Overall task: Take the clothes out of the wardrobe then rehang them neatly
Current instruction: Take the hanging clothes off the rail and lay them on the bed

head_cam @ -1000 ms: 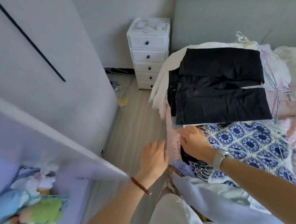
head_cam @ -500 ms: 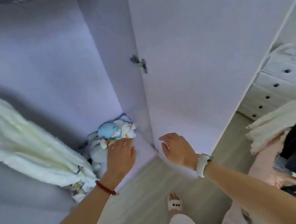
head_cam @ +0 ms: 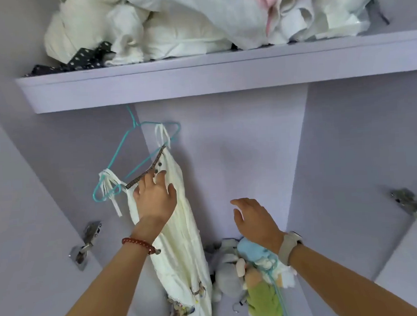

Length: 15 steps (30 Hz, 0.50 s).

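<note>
Hanging inside the wardrobe point(head_cam: 348, 149) is a cream dress point(head_cam: 181, 245), its tied straps looping over a teal hanger point(head_cam: 119, 158) that is tilting to one side. The left hand point(head_cam: 155, 197) is touching the top of the dress with its fingers spread flat. The right hand point(head_cam: 254, 218) is hovering beside it, loose and holding nothing. Soft toys point(head_cam: 256, 277) are sitting in a heap at the bottom. White and pink clothes point(head_cam: 194, 19) are lying piled on the shelf point(head_cam: 221, 71) above.

Both forearms bare, no sleeves. Left wrist: red-brown beaded bracelet point(head_cam: 140, 244). Right wrist: watch point(head_cam: 291, 246), beige strap, pale case with dark edge.
</note>
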Each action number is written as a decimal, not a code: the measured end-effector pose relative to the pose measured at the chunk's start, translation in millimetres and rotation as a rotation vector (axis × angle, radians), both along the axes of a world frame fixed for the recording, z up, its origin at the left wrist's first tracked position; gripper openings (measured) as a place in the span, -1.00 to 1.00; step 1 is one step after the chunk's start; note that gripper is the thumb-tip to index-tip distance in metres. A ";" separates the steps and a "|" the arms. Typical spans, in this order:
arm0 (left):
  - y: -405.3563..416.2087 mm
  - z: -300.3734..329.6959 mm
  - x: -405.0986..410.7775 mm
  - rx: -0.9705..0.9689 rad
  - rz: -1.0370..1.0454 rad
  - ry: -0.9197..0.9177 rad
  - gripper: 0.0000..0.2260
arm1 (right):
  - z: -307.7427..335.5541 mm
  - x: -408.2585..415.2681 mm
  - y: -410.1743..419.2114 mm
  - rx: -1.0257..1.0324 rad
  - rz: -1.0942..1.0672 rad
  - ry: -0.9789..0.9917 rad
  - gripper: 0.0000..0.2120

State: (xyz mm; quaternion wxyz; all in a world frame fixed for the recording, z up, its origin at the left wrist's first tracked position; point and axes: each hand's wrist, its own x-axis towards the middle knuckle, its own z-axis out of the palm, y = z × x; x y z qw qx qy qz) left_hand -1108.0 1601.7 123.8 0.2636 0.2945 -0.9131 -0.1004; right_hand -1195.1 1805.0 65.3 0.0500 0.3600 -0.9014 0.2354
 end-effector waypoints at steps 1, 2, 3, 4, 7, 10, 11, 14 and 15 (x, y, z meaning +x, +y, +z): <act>-17.2 5.3 -4.7 0.001 0.043 -0.003 -0.57 | 4.9 -9.7 -18.9 -0.003 0.026 -0.007 -0.63; -34.3 10.3 -8.2 0.000 0.084 0.000 -0.54 | 9.5 -18.4 -36.9 -0.011 0.050 -0.024 -0.63; -50.8 15.0 -10.4 -0.001 0.128 0.001 -0.51 | 13.0 -25.5 -53.6 -0.021 0.071 -0.045 -0.63; -66.3 18.9 -11.0 0.004 0.172 -0.001 -0.48 | 15.8 -30.8 -68.5 -0.028 0.090 -0.064 -0.63; -108.2 24.0 -12.2 0.092 0.282 -0.049 -0.45 | 20.5 -41.4 -107.9 -0.070 0.143 -0.111 -0.63; -134.9 24.0 -17.8 0.180 0.300 -0.137 -0.54 | 25.0 -48.0 -138.8 -0.151 0.164 -0.188 -0.67; -140.0 23.0 -19.6 0.142 0.306 -0.141 -0.59 | 26.1 -49.4 -146.5 -0.186 0.158 -0.220 -0.71; -149.1 19.0 -21.8 0.100 0.190 -0.008 -0.73 | 27.9 -48.3 -162.2 -0.248 0.114 -0.324 -0.76; -149.7 16.5 -22.3 0.151 0.082 0.063 -0.77 | 28.8 -46.8 -166.3 -0.262 0.105 -0.362 -0.76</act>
